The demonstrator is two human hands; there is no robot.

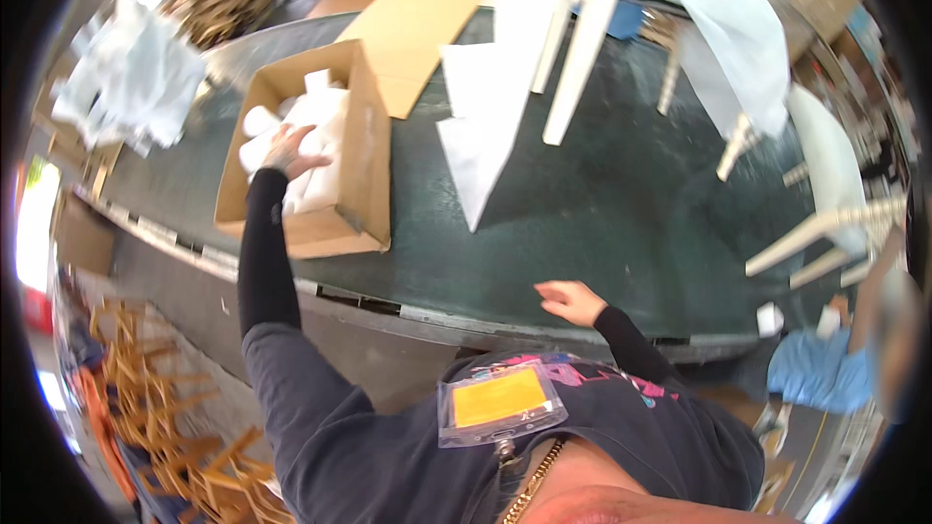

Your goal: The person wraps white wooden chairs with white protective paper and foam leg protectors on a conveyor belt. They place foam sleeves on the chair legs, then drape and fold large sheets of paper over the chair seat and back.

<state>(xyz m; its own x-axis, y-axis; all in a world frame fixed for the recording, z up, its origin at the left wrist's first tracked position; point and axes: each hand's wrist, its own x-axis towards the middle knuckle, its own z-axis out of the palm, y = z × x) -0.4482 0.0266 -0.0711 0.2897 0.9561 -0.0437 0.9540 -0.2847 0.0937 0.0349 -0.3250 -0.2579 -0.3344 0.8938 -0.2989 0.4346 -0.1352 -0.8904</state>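
Note:
My left hand (291, 152) reaches down into an open cardboard box (371, 170) at the left of the dark green table. Its fingers and thumb are spread over several white, roll-shaped pieces (325, 184) that look like foam or wrapped padding; no firm grip on one shows. Over the table's near edge hovers my right hand (571, 301), with its fingers loosely bent and apart and nothing visible in it. A pointed white sheet (481, 126) hangs down onto the tabletop to the right of the box.
White chair legs (580, 68) stand on the table (621, 204) at the far middle. Another white chair (835, 223) is at the right. A flat cardboard sheet (413, 44) lies behind the box. Wooden chair frames (160, 408) are piled at lower left, and blue cloth (820, 369) lies at right.

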